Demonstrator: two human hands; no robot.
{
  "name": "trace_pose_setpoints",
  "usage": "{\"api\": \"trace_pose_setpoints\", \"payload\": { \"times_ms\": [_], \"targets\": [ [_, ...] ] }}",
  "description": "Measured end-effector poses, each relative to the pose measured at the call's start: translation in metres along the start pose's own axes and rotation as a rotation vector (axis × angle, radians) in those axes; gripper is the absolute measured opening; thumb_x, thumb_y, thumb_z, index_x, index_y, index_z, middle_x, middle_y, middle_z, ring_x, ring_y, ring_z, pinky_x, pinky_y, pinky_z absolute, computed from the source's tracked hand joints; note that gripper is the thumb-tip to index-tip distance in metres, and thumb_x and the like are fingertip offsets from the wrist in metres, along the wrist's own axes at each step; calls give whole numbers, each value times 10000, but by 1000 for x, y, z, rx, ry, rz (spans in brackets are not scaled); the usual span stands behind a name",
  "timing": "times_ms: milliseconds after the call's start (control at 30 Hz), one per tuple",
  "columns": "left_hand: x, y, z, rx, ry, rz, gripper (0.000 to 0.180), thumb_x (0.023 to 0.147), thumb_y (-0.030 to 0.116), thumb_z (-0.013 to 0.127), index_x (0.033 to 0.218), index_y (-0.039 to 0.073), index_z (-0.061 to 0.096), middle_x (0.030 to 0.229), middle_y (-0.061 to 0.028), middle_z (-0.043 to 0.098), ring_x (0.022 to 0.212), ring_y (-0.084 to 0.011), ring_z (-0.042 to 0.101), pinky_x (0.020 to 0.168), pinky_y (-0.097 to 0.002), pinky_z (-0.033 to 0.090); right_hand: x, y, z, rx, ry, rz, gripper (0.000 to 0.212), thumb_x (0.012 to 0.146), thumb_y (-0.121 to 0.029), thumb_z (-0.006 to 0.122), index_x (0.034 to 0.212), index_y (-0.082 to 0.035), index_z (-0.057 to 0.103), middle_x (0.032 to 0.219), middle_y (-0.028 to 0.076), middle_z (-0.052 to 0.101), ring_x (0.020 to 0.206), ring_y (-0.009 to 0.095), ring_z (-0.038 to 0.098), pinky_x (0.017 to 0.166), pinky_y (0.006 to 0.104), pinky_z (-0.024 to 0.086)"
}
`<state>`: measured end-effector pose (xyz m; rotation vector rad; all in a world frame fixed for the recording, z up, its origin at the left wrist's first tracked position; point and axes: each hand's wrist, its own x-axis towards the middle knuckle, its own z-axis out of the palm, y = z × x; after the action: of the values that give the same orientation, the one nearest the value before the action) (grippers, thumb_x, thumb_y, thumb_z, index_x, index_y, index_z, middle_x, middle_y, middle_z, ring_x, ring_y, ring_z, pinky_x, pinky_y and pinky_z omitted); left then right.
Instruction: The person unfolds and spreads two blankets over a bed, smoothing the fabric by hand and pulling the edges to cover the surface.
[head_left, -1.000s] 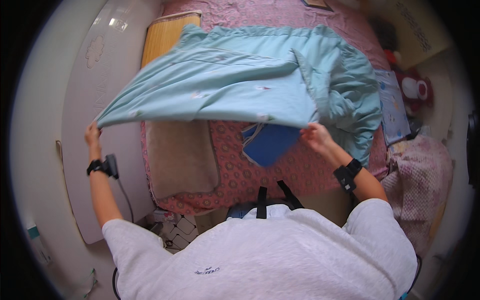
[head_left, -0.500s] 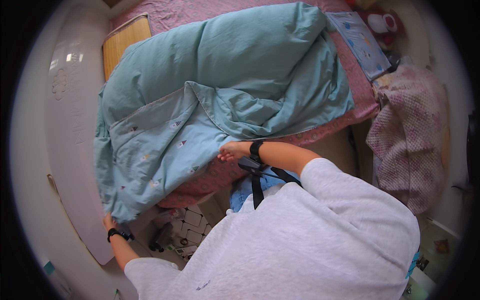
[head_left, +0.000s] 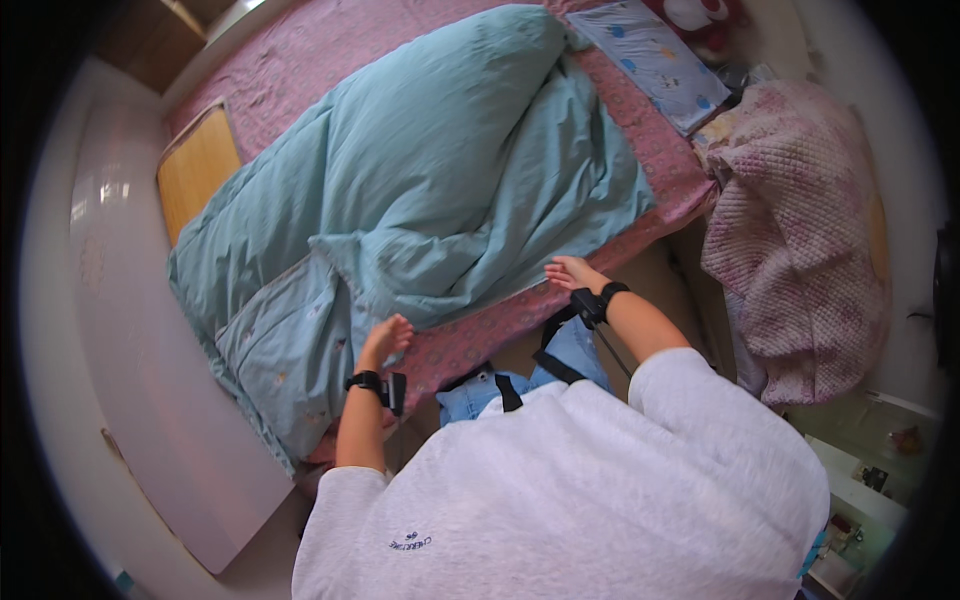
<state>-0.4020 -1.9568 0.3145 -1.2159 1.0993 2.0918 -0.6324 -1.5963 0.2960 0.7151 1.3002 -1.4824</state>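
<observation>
In the head view, the teal quilt [head_left: 420, 160] lies rumpled across the pink-sheeted bed [head_left: 662, 168]. The left hand [head_left: 386, 338] and right hand [head_left: 576, 273] are by the quilt's near edge, fingers loosely extended and empty.

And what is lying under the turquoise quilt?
A pink patterned bedsheet shows from under the turquoise quilt at its near edge. Anything else beneath is covered and cannot be seen.

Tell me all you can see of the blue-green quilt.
The quilt looks like soft, padded cloth, mostly plain blue-green, with a paler section bearing small prints at the near left. It lies rumpled, puffed up and creased across the pink sheet. Left hand and right hand, both open, are by its near edge; contact is unclear.
</observation>
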Motion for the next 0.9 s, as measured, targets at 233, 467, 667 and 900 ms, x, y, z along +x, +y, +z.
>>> {"api": "trace_pose_setpoints", "payload": {
  "times_ms": [233, 467, 667, 900],
  "targets": [
    [92, -63, 111, -397, 428, -224, 957, 529, 573, 521, 1166, 27, 60, 1159, -213, 163, 1062, -307, 209, 823, -441, 258, 29, -53, -187, 164, 339, -88, 420, 702, -293, 457, 1046, -80, 344, 964, 72, 449, 797, 181, 456, 627, 280, 386],
    [127, -103, 116, -705, 579, 58, 373, 591, 420, 568, 801, 120, 501, 714, -2, 513, 639, -166, 447, 614, -309, 344, 76, -124, -243, 361, 295, -8, 799, 595, -467, 538, 1172, -88, 137, 1213, 82, 155, 1118, 192, 140, 890, 314, 136],
    [68, -59, 126, -934, 491, 86, 222, 669, 244, 516, 783, 55, 495, 671, -47, 529, 560, -163, 501, 530, -251, 409, 93, -186, -248, -278, 148, -169, 666, 562, -337, 601, 1094, -83, 292, 965, 48, 449, 902, 191, 406, 790, 296, 282],
    [20, 25, 165, -1203, 543, 33, 143, 694, 176, 504, 710, 35, 490, 653, -35, 510, 588, -163, 487, 559, -246, 415, 18, -345, -190, 428, 24, -505, 325, 595, -205, 570, 869, -80, 448, 825, 25, 468, 740, 151, 457, 654, 282, 384]
  ]
}}
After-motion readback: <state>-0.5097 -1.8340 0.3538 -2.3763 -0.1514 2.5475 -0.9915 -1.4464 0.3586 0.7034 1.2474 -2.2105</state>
